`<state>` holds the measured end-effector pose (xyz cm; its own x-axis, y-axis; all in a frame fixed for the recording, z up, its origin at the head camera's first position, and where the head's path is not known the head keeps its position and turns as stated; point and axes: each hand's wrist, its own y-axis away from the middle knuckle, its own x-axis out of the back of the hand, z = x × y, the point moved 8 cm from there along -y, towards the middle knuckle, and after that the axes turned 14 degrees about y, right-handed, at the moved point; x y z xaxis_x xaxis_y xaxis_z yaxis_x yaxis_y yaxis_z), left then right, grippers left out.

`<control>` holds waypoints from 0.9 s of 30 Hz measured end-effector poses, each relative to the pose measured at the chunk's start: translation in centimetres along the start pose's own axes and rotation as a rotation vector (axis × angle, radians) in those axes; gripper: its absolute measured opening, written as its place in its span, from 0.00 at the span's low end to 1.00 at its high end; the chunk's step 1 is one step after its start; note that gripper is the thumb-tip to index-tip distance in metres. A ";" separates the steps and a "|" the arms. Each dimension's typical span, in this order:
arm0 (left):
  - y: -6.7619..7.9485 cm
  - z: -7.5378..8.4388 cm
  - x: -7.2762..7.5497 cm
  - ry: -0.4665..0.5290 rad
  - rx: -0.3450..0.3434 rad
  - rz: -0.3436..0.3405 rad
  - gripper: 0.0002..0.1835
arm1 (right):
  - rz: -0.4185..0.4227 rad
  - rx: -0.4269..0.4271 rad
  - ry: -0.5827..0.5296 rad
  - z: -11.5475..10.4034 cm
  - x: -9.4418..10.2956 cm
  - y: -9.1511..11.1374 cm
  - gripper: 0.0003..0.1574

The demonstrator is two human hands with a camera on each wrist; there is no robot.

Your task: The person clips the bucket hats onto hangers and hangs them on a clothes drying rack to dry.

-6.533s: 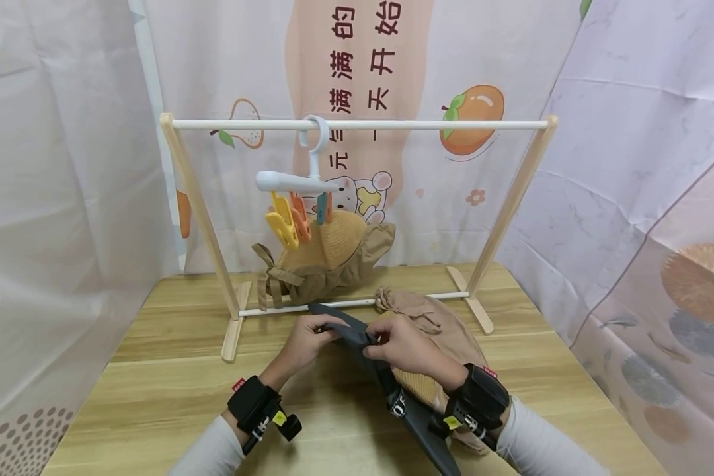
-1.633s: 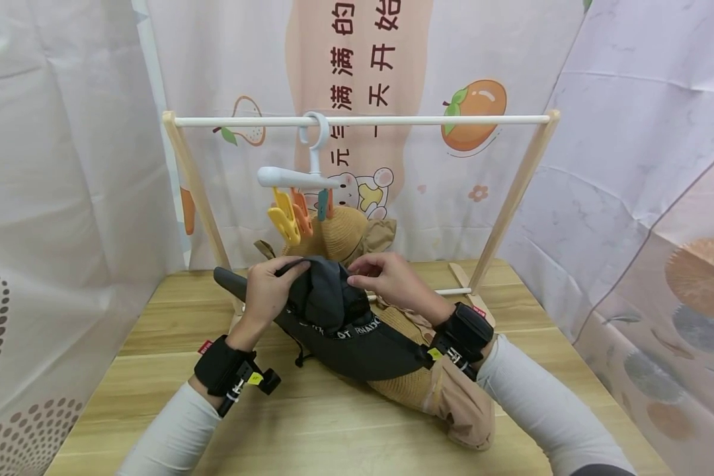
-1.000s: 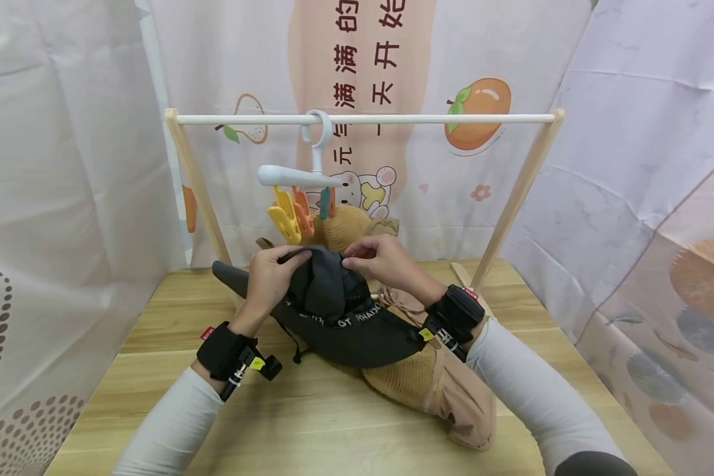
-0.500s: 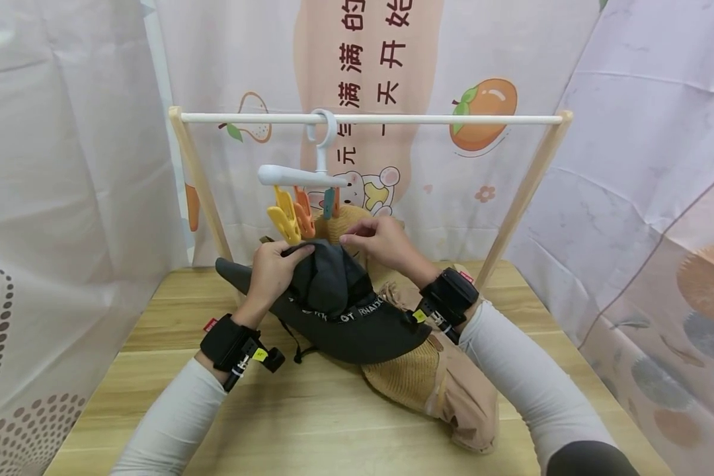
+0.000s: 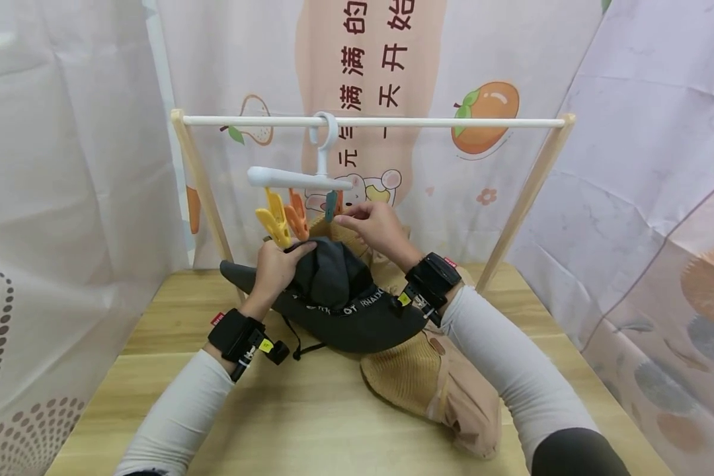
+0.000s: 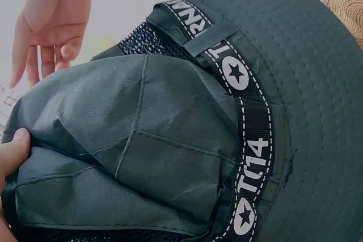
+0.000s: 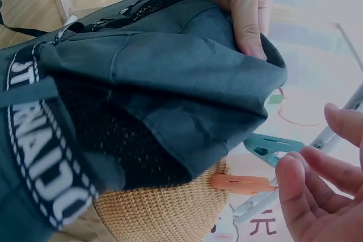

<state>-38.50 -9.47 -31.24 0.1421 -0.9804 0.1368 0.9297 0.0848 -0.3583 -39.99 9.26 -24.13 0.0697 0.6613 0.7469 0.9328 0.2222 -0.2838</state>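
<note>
My left hand (image 5: 276, 268) pinches the crown of a dark grey bucket hat (image 5: 363, 327), thumb on the fabric. The hat is tilted, its crown toward the hanger; its lettered black band (image 6: 252, 157) and mesh show in the left wrist view. A white hanger (image 5: 288, 178) carries a yellow clip (image 5: 274, 221), an orange clip (image 5: 296, 215), a teal clip (image 5: 331, 206) and another orange clip (image 7: 244, 183). The yellow and nearer orange clips hang right over the crown. My right hand (image 5: 376, 228) is at the teal clip, fingers loosely bent, thumb and forefinger apart in the right wrist view.
The hanger hooks over the white rail (image 5: 440, 122) of a wood-legged rack (image 5: 523, 198). A straw hat with tan cloth (image 5: 410, 373) lies on the table (image 5: 309, 423), beneath the dark hat's brim. Another straw hat (image 5: 327, 228) sits behind the clips.
The dark hat has been turned crown-up and raised toward the clips. My right hand has left the crown and moved up to the teal clip. The hanger has swung slightly.
</note>
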 end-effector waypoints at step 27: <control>-0.6 0.5 -0.7 -0.074 -0.168 -0.073 0.12 | 0.057 -0.116 -0.394 1.3 -4.0 -4.3 0.23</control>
<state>-39.02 -8.72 -30.62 0.1069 -0.9664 0.2336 0.8694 -0.0232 -0.4936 -44.70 6.63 -26.71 0.0028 0.8987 0.4386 0.9665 0.1101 -0.2318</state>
